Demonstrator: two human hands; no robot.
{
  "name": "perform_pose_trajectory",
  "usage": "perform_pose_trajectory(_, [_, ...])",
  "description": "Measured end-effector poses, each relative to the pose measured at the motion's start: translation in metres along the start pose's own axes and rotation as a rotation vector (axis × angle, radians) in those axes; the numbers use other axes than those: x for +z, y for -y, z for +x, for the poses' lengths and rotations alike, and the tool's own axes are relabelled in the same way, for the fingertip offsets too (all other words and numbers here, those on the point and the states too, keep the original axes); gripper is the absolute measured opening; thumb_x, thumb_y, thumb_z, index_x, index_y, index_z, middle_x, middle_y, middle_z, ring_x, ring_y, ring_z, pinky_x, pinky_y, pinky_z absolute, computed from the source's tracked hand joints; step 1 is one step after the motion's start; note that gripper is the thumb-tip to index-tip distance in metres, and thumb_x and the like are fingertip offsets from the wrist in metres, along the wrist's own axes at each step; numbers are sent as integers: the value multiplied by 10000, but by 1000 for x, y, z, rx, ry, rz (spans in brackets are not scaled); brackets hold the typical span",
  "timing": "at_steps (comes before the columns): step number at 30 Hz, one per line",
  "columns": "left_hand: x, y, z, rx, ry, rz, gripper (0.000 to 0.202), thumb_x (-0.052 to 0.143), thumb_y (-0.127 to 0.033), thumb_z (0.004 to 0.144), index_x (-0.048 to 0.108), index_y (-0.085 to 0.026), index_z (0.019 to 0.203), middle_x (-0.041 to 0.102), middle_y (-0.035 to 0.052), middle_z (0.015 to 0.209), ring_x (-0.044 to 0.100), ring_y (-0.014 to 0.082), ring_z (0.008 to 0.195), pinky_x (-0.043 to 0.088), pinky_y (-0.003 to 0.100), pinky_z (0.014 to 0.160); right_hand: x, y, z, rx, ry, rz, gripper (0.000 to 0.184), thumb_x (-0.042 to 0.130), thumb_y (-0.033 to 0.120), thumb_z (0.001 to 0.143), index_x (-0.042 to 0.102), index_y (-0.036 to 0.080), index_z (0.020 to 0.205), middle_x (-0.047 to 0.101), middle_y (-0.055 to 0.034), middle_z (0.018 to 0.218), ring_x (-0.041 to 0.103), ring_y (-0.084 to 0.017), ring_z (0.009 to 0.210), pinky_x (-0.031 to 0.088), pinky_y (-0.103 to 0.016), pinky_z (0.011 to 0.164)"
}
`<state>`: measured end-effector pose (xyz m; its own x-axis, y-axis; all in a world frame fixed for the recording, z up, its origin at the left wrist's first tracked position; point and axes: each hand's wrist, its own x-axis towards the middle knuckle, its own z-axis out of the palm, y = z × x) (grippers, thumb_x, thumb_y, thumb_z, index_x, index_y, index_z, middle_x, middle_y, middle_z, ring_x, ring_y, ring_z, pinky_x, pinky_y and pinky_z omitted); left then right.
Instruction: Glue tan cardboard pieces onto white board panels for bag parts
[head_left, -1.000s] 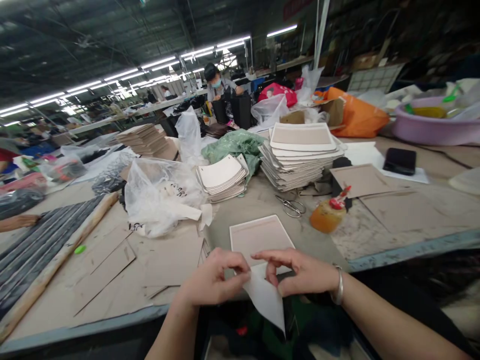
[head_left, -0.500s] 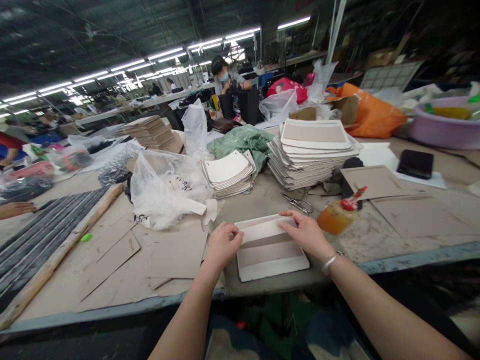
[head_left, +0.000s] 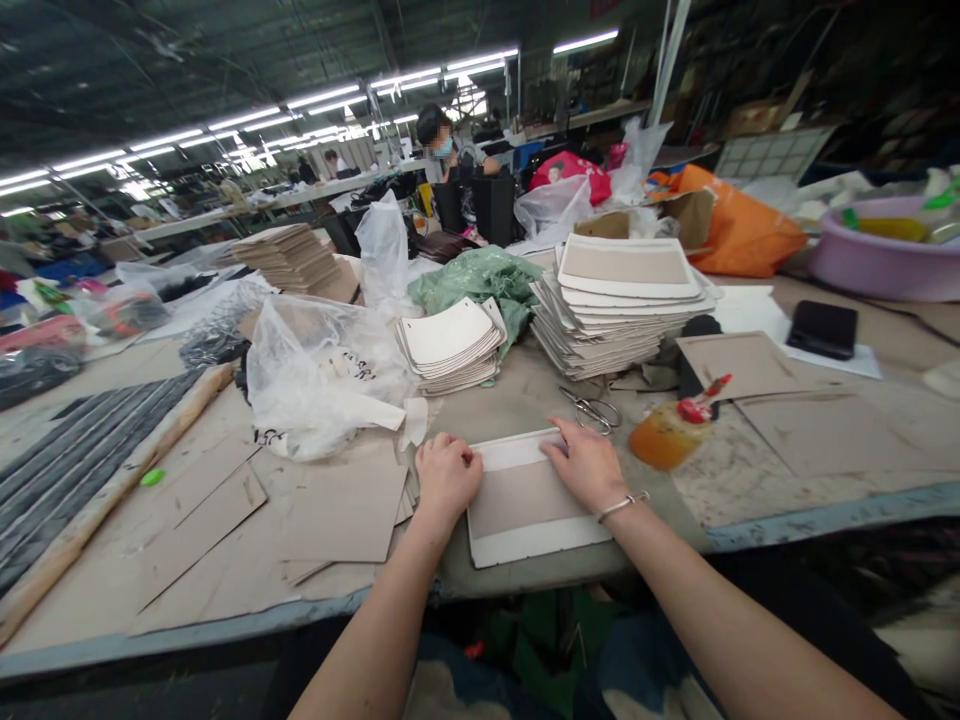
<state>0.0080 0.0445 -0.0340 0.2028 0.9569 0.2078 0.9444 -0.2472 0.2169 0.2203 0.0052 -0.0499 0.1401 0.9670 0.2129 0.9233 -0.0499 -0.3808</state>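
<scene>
A flat white panel (head_left: 536,550) with a beige board (head_left: 532,497) on its middle lies before me on the grey-green work mat. Its far edge shows a white strip (head_left: 512,453). At the far left corner my left hand (head_left: 448,475) is closed, fingers curled over the edge and thumb on the panel. My right hand (head_left: 590,465) grips the far right corner, its thumb resting on the top and its fingers at the edge. Both palms hide the panel's corners. Just beyond the right hand lie metal scissors (head_left: 592,408), beside a jar of orange-yellow stuff (head_left: 670,435) with a red-tipped tool.
A tall stack of similar panels (head_left: 622,310) and a smaller white stack (head_left: 450,345) stand behind. Loose beige boards (head_left: 341,510) lie left, near a clear plastic bag (head_left: 322,370). Rightward are a black phone (head_left: 823,329) and a purple basin (head_left: 885,250). A person (head_left: 450,150) sits across.
The raised white strip on the panel now lies down along its far edge. My hands have settled onto the far corners. A co-worker's hand at the left has left the view.
</scene>
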Motion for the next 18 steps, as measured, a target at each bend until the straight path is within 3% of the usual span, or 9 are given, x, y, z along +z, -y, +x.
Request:
perform_pose_trajectory(3, [-3,-1,0,-27,-8,27,171,528,-338,781,629,-203,806,594,46,935,521,222,939,350,371,893,1,-1,0,15,-32,-61,428,520,381,852,515,199,1239,622,-73,1099,531,-250,1015,409,-366,864])
perform_pose_trajectory(6, [-14,-5,-8,-36,-47,81,365,530,-349,787,560,-168,1102,571,93,1111,492,254,1050,325,411,954,-6,0,-4,-10,-122,-123,491,506,416,855,470,189,1290,551,-99,1217,486,-274,1082,399,-399,873])
perform_pose_trajectory(8, [-24,-9,-20,40,-37,118,426,488,-324,820,500,-153,1210,524,116,1236,455,261,1133,278,435,1010,-11,2,-10,-106,-140,-132,495,461,408,883,445,165,1314,507,-109,1282,453,-263,1141,373,-398,922])
perform_pose_trajectory(13, [-30,-27,-57,306,135,141,504,370,-405,883,438,-133,1302,409,140,1394,347,270,1284,202,470,1076,-8,12,-28,-365,-2,-164,530,386,408,916,391,112,1355,451,-107,1358,349,-236,1272,262,-409,1049])
perform_pose_trajectory(18, [-14,-40,-66,336,198,142,713,236,-575,879,370,-58,1351,311,199,1441,254,311,1340,183,511,1082,10,16,-39,-416,102,-244,592,367,484,903,391,103,1356,352,-105,1422,273,-269,1319,196,-494,1072])
